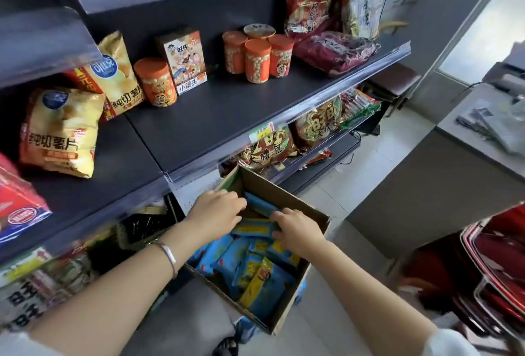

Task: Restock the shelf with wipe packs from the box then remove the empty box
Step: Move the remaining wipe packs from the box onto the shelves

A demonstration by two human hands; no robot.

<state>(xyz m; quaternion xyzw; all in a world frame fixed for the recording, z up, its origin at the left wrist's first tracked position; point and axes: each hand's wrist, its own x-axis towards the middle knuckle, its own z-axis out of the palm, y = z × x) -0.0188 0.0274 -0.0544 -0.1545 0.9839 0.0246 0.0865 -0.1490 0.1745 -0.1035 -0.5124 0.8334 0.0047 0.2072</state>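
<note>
In the box (pixel 272 188), left hand (pixel 216 211) and right hand (pixel 297 232) curl fingers (pixel 276 218) round wipe packs (pixel 252 228) (blue ones).

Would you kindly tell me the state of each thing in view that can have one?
box: open at the top, far from empty.
wipe packs: piled loosely in the box, none on the shelf.
left hand: inside the box, gripping packs.
right hand: inside the box, gripping packs.
shelf: snacks stand along its back.
orange canisters: upright, lids on.
yellow chip bag: sealed, leaning back.
</note>
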